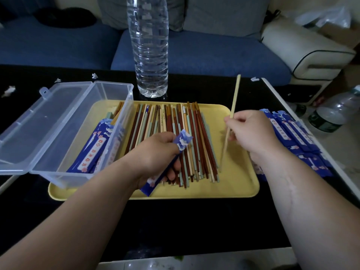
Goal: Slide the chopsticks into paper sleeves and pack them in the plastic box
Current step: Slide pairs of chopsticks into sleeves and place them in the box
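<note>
- Gripping a blue sleeve point(176, 151), the left hand point(155, 152) tilts its open mouth up over the chopsticks point(175, 141), likely to receive one.
- The right hand point(251, 131) pinches a pale chopstick point(234, 98) near its middle, steeply upright, probably to aim it.
- The box point(109, 90) sits open on the tray point(239, 182), with filled sleeves inside.
- Spare sleeves point(292, 133) lie just right of the tray, within reach.

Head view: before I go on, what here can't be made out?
- Count of filled sleeves in the plastic box: its frosted wall blurs them.
- Whether the blue sleeve in the left hand already holds a chopstick: the hand covers its middle.
- Lower tip of the pale chopstick in the right hand: motion-blurred.
- Sleeve stack: near part behind the right forearm.
</note>
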